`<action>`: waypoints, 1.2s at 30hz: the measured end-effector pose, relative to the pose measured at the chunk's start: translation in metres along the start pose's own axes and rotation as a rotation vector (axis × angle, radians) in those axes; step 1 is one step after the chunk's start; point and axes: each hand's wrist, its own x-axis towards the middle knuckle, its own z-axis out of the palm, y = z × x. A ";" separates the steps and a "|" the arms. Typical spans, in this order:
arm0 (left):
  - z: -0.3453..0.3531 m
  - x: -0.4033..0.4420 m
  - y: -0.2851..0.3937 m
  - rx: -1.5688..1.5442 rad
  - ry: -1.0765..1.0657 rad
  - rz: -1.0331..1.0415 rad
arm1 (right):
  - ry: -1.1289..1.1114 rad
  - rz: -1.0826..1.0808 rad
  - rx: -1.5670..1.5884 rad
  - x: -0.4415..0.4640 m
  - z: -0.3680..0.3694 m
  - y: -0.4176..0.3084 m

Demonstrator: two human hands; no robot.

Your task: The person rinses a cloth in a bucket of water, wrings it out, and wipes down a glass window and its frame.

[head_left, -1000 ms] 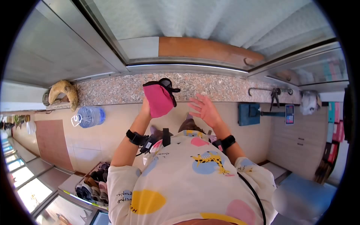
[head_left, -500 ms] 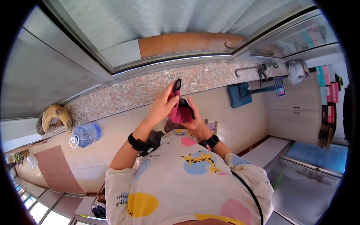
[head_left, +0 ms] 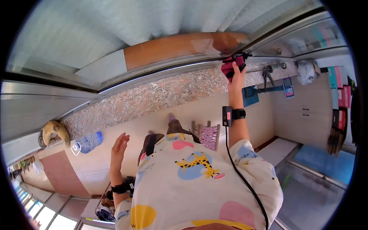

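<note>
My right hand is stretched out to the far right, closed on a dark pink-and-black thing that looks soft. It is at the window frame above the speckled granite sill; its exact kind I cannot make out. Low on the left, my left hand hangs in the air over the tiled floor, fingers stretched out and holding nothing. A black band with a small box and cable is on my right wrist.
On the sill's right part stand a black tripod-like tool and a plastic bag. Below hangs a teal bag. A pink woven stool is by my legs. At left are a water bottle and a curved tan object.
Both hands held the pink-and-black thing before my chest. My right hand has carried it up and right to the window frame, while my left let go and dropped down left.
</note>
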 end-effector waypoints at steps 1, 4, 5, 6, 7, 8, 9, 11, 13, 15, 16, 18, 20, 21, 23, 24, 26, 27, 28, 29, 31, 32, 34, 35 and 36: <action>0.003 -0.006 -0.003 0.000 0.028 -0.012 | 0.044 0.001 -0.041 0.005 0.010 0.013; 0.006 -0.018 -0.014 -0.084 0.051 -0.076 | 0.112 -0.179 -0.173 -0.008 0.040 0.062; 0.004 -0.019 -0.014 -0.082 0.051 -0.080 | 0.134 -0.253 -0.188 -0.020 0.055 0.071; 0.002 -0.020 -0.014 -0.091 0.062 -0.087 | 0.119 -0.270 -0.094 -0.045 0.076 0.075; -0.002 -0.020 -0.014 -0.098 0.073 -0.092 | 0.105 -0.269 -0.122 -0.068 0.090 0.085; -0.006 -0.019 -0.013 -0.096 0.070 -0.089 | 0.089 -0.270 -0.148 -0.091 0.105 0.095; -0.010 -0.015 -0.012 -0.086 0.071 -0.074 | 0.028 -0.272 -0.203 -0.119 0.119 0.103; -0.021 -0.011 -0.007 -0.074 0.065 -0.050 | -0.095 -0.303 -0.358 -0.178 0.146 0.118; -0.034 -0.009 -0.005 -0.062 0.041 -0.023 | -0.225 -0.314 -0.453 -0.232 0.172 0.131; -0.053 -0.009 -0.009 -0.063 0.036 -0.014 | -0.306 -0.245 -0.403 -0.278 0.204 0.137; -0.061 -0.011 -0.012 -0.071 0.034 -0.020 | -0.321 -0.188 -0.367 -0.295 0.215 0.138; -0.083 -0.010 -0.023 -0.056 0.033 -0.007 | -0.503 0.236 -0.180 -0.310 0.233 0.142; -0.105 -0.015 -0.033 -0.038 0.075 -0.016 | -0.650 0.877 0.184 -0.327 0.253 0.154; -0.112 -0.013 -0.032 -0.037 0.091 0.027 | -0.732 0.999 0.284 -0.330 0.252 0.135; -0.122 -0.007 -0.022 -0.075 0.129 0.094 | -0.871 1.140 0.352 -0.327 0.245 0.128; -0.125 -0.005 -0.015 -0.115 0.146 0.116 | -0.909 1.144 0.355 -0.328 0.239 0.111; -0.125 0.007 -0.005 -0.455 0.028 0.149 | -0.947 1.162 0.228 -0.323 0.225 0.089; -0.124 0.018 -0.003 -0.567 -0.105 0.164 | -1.055 1.182 0.294 -0.319 0.221 0.083; -0.120 0.029 -0.001 -0.676 -0.242 0.184 | -1.062 1.163 0.218 -0.320 0.220 0.069; -0.112 0.037 0.005 -0.722 -0.369 0.256 | -1.049 1.186 0.175 -0.319 0.218 0.064; -0.091 0.046 0.024 -0.749 -0.403 0.320 | -0.977 1.175 0.177 -0.320 0.216 0.062; -0.080 0.052 0.027 -0.688 -0.265 0.281 | -0.989 1.179 0.169 -0.319 0.214 0.060; -0.074 0.062 0.030 -0.630 -0.132 0.244 | -0.936 1.129 0.205 -0.314 0.208 0.058; -0.072 0.067 0.032 -0.721 -0.098 0.190 | -0.937 1.126 0.199 -0.309 0.203 0.058; -0.069 0.072 0.033 -0.810 -0.066 0.134 | -0.929 1.018 0.090 -0.303 0.198 0.061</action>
